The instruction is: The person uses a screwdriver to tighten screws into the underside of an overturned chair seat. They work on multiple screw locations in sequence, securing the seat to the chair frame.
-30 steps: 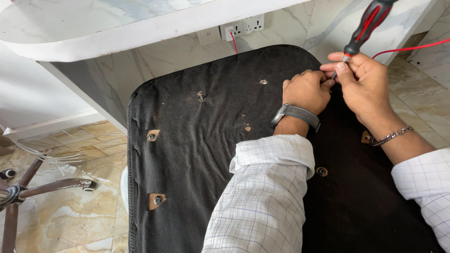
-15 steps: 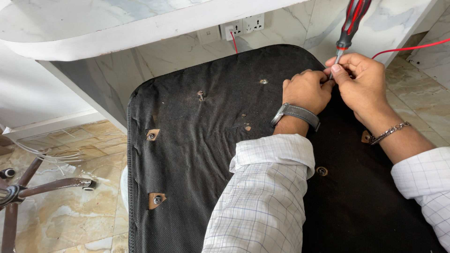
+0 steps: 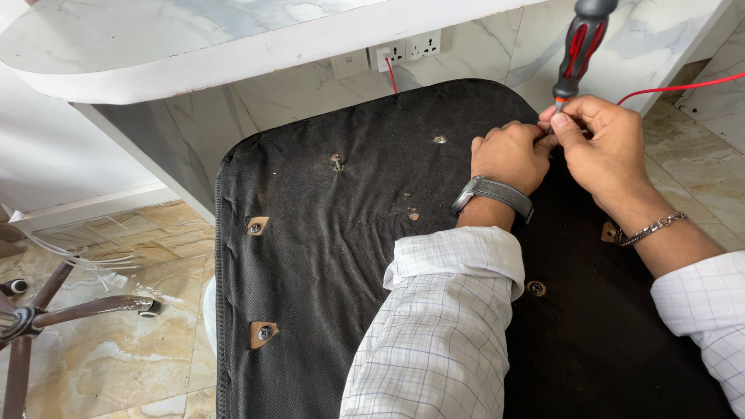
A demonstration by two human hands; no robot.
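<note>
Screwdriver (image 3: 580, 43) with a red and black handle stands almost upright at about one o'clock in the view, its tip hidden among the fingers at the far edge of the upturned chair seat (image 3: 326, 256). The right hand (image 3: 601, 147) pinches the lower end of the shaft between thumb and fingertips, closed around it. The left hand (image 3: 508, 155) is curled into a loose fist touching the right; whether it grips anything cannot be told. A second ago the handle leaned off toward two o'clock; half a second ago it was steeper, and now it is close to vertical, while both hands have kept their place on the seat.

The seat's black fabric underside fills the middle of the view, with a screw hole (image 3: 256, 226) at nine o'clock, another (image 3: 264, 334) at eight o'clock, and a small metal fitting (image 3: 337, 161) near eleven o'clock. A grey wristwatch (image 3: 493, 194) sits on the left wrist, a chain bracelet (image 3: 650, 228) on the right. Checked shirt sleeves cover the near part of the seat. Beyond, at twelve o'clock, a wall socket (image 3: 407, 50) carries a red wire (image 3: 683, 85) that runs off toward two o'clock. A chair base (image 3: 46, 318) lies on the marble floor at eight o'clock
</note>
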